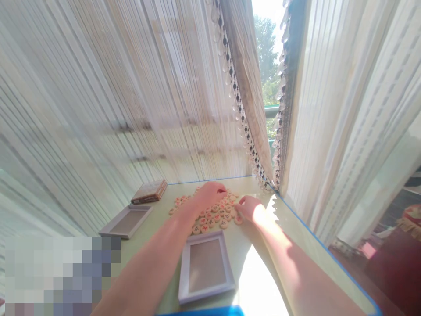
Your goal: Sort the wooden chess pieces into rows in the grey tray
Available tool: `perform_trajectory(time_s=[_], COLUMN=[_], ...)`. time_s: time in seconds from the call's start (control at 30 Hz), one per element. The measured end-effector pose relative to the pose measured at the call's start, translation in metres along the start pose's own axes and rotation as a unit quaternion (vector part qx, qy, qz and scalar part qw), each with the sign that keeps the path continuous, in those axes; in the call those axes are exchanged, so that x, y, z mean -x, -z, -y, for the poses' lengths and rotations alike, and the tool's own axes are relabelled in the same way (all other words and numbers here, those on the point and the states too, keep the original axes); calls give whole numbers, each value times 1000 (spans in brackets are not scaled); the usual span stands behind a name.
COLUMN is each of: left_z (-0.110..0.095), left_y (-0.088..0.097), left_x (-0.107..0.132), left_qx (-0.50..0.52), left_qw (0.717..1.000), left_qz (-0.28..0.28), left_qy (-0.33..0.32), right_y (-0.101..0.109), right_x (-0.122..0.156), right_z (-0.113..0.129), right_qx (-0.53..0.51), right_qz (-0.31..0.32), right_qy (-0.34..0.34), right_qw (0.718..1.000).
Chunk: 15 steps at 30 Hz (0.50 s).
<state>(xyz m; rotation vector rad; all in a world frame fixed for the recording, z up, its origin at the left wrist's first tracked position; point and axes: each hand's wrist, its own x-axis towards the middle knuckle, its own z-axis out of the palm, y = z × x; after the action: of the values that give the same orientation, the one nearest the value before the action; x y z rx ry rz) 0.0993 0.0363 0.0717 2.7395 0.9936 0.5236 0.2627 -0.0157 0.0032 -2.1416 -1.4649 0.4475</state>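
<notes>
In the head view, round marked pieces lie spread on the table beyond a shallow tray, the left hand over their far side, fingers curled, the right hand at their right edge, fingers partly bent, whether gripping any I cannot tell.

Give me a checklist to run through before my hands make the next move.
1. Left hand over the round pieces: ok.
2. Right hand at the right edge of the pieces: ok.
3. A piece held securely in either hand's fingers: cannot tell, too small to make out.
4. Near tray lying open side up: ok.
5. Far-left tray standing apart from the pieces: ok.
6. Red-marked and dark-marked pieces separated: not ok, they lie mixed.
</notes>
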Motion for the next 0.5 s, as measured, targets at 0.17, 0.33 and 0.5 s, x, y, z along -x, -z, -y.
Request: perform_trajectory(time_s=[0.17, 0.33, 0.5], left_z=[0, -3, -14], left_y=[7, 3, 1], left_x=[-15, -11, -8], left_qx=[10, -20, -38], left_qw=[999, 994, 981], left_qz=[20, 84, 164], left_qy=[-31, -63, -93], right_y=[11, 23, 27], right_x=[4, 16, 34], right_z=[1, 5, 17], right_qx=[-52, -41, -24], right_qz=[-23, -6, 47], right_qy=[-25, -2, 61], right_qw=[998, 999, 997])
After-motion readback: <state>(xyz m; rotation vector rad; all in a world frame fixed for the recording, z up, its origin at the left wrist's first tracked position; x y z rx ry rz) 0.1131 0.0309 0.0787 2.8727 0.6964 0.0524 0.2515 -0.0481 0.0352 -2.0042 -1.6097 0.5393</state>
